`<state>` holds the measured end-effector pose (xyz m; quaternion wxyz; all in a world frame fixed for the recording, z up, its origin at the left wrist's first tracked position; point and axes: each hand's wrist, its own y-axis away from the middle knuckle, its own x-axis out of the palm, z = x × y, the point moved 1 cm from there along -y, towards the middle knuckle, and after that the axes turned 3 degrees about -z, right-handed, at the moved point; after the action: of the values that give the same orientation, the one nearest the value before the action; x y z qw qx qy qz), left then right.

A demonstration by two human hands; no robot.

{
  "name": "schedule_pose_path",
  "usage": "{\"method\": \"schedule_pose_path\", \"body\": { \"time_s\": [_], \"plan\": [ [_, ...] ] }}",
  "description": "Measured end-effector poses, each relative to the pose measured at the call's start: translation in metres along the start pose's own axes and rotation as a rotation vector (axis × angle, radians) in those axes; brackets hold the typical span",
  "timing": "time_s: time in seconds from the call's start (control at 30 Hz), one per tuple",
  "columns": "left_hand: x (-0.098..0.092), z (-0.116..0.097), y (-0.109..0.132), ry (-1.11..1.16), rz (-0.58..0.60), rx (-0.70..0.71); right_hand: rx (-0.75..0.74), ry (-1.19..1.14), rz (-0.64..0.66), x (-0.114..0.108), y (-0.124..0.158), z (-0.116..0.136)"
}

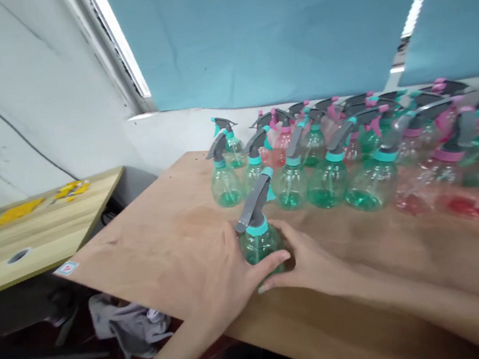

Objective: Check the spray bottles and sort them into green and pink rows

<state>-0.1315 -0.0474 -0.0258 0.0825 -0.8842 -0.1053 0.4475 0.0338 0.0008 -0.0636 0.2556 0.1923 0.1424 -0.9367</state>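
Observation:
A clear green spray bottle (259, 242) with a grey and turquoise trigger head stands close to the near edge of the wooden table. Around its left side curls my left hand (236, 271), the thumb lying across the front. From the right, my right hand (302, 260) grips the same bottle, its thumb low on the front. Both hands are closed on the bottle's round body, and the fingers behind it are partly hidden. Just beyond stands another green spray bottle (290, 186), at the front of a group of similar bottles.
Several green and pink spray bottles, such as a pink one (443, 177), crowd the back and right of the brown tabletop (158, 241). At left, a lighter table (60, 226) carries yellow pieces (72, 189). Grey cloth (126, 325) hangs below the table edge.

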Motion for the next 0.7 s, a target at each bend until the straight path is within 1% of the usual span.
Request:
{"method": "schedule_pose_path", "body": {
  "time_s": [0.13, 0.2, 0.27, 0.33, 0.4, 0.53, 0.63, 0.7],
  "plan": [
    [0.018, -0.025, 0.002, -0.039, 0.075, -0.003, 0.034, -0.038, -0.044, -0.02, 0.023, -0.004],
    [0.024, -0.032, 0.002, 0.025, 0.12, -0.008, 0.014, -0.055, -0.05, -0.03, 0.031, -0.005],
    [0.027, -0.039, 0.002, 0.155, 0.147, 0.026, -0.008, -0.06, -0.047, -0.038, 0.038, -0.006],
    [0.026, -0.049, -0.001, 0.311, 0.154, 0.101, -0.022, -0.054, -0.039, -0.045, 0.043, -0.008],
    [0.023, -0.062, -0.007, 0.413, 0.174, 0.149, -0.037, -0.04, -0.022, -0.048, 0.047, -0.01],
    [0.017, -0.083, -0.017, 0.45, 0.155, 0.136, -0.139, -0.002, 0.033, -0.05, 0.048, -0.008],
    [0.019, -0.087, -0.02, 0.487, 0.163, 0.148, -0.219, 0.026, 0.054, -0.05, 0.045, -0.003],
    [0.021, -0.086, -0.02, 0.494, 0.156, 0.152, -0.232, 0.042, 0.066, -0.052, 0.043, -0.003]
  ]
}}
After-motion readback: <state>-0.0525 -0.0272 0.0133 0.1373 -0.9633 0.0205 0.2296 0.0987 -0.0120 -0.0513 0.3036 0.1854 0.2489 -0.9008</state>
